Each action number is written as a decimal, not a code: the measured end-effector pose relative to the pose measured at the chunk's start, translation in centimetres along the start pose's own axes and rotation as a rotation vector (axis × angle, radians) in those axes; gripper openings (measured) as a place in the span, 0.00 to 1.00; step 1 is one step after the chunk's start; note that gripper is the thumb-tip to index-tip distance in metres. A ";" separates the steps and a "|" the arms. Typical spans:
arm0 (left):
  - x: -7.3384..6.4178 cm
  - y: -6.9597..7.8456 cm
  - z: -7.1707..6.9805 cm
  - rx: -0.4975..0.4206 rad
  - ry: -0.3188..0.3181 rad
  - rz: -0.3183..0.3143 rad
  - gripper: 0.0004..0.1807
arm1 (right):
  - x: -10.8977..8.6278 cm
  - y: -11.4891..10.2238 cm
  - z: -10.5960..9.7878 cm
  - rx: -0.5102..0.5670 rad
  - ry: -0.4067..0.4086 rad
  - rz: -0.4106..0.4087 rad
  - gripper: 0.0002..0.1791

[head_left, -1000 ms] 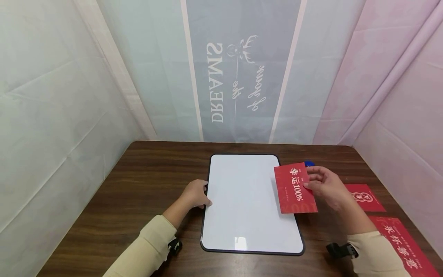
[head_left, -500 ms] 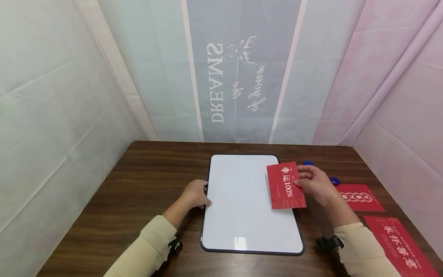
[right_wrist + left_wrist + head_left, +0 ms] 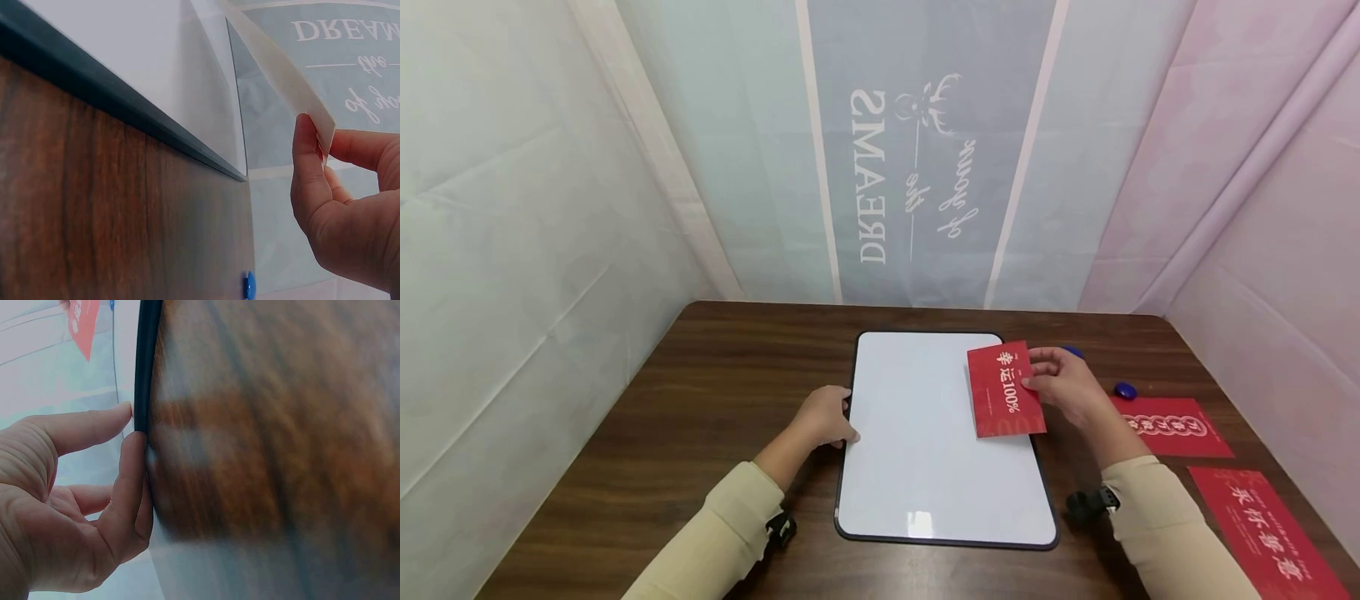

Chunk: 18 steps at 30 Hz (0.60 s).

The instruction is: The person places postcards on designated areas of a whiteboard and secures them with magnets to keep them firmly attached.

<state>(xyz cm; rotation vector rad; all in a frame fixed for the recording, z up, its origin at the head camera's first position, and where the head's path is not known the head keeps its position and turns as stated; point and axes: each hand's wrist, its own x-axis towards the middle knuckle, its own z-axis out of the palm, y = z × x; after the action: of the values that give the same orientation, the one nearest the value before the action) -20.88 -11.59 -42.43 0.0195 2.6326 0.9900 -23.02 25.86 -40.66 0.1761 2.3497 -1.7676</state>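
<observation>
A whiteboard [image 3: 925,483] with a black frame lies on the wooden table. My left hand [image 3: 822,417] grips its left edge; in the left wrist view, the thumb of that hand [image 3: 81,481] is on the white face and the fingers are against the frame. Between thumb and fingers, my right hand [image 3: 1063,385] pinches the right edge of a red card [image 3: 996,408] with white lettering. The card is tilted above the board's upper right part, its shadow falling on the white surface. In the right wrist view, the card's pale back [image 3: 287,75] shows above the fingers.
Two more red cards, one with a looping white design [image 3: 1180,427] and a larger one [image 3: 1262,525], lie at the table's right. Near them are a small round blue piece [image 3: 1125,390] and another blue piece [image 3: 1072,352]. Fabric walls [image 3: 760,167] enclose the table.
My right hand has moved left and slightly away from me with the red card, bringing it farther over the whiteboard. My left hand has stayed at the board's left edge.
</observation>
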 end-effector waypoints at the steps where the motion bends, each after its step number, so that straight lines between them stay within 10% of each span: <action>1: 0.0 0.0 0.0 -0.002 0.000 -0.004 0.45 | 0.2 0.0 0.1 -0.002 0.003 0.000 0.40; 18: -0.2 0.2 -0.3 -0.002 -0.010 -0.004 0.45 | 3.2 -0.9 1.4 -0.009 0.038 0.072 0.37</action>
<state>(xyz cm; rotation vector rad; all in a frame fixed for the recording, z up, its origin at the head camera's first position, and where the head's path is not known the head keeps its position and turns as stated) -20.81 -11.61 -42.03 0.0187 2.6215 0.9882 -26.25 24.23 -40.88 0.2922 2.3455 -1.7349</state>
